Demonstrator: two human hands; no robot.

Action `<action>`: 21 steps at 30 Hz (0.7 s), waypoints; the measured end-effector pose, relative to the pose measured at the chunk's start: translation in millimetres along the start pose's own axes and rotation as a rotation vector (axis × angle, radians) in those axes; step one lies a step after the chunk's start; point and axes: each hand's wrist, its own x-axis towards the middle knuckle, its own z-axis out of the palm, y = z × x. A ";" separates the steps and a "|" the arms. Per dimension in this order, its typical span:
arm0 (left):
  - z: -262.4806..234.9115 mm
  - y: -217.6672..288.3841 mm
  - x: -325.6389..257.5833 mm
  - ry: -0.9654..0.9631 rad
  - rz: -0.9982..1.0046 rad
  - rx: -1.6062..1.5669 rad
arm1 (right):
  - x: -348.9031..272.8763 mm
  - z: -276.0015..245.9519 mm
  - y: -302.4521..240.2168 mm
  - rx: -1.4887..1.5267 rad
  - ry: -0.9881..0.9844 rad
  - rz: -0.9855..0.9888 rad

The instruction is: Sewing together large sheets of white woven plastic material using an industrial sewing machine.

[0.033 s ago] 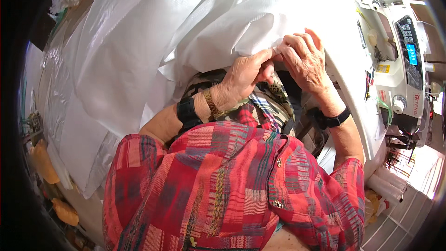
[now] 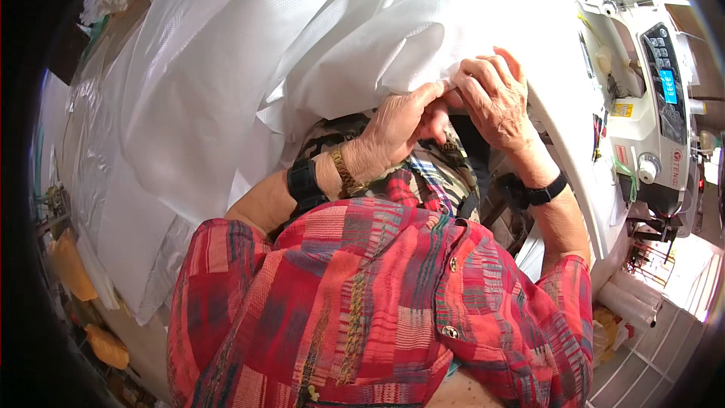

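A large sheet of white fabric (image 2: pixel 226 68) lies in loose folds before me, its near edge hanging over my lap. Near that edge, my left hand (image 2: pixel 400 119) pinches the cloth between thumb and fingers. My right hand (image 2: pixel 492 98) meets it there, its fingertips closed on the same bit of edge and its other fingers curled. The two hands almost touch, and the pinched spot is partly hidden between them. Bright glare washes out the cloth beyond my right hand.
A white sewing machine (image 2: pixel 634 106) with a lit blue display stands to the right. Below it lie clear plastic-looking rolls (image 2: pixel 630 298). Clear plastic sheeting (image 2: pixel 83 151) lies at the left, and yellowish-brown pieces (image 2: pixel 72 264) are at the lower left.
My hands hold nearly the same place and grip; the left fingers beneath the cloth edge have shifted slightly.
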 end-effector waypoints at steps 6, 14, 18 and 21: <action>14.7 27.9 -25.4 -0.476 1.003 1.041 | -5.4 -1.1 3.7 0.048 0.098 -0.007; 4.0 43.2 9.8 -0.071 1.286 1.661 | -3.3 -1.6 2.5 0.227 0.192 0.023; -0.5 45.6 19.4 -0.125 1.322 1.669 | -2.2 -4.0 5.7 0.253 0.166 0.006; 0.3 48.5 22.5 -0.187 1.346 1.659 | -1.7 -9.1 8.8 0.282 0.117 -0.005</action>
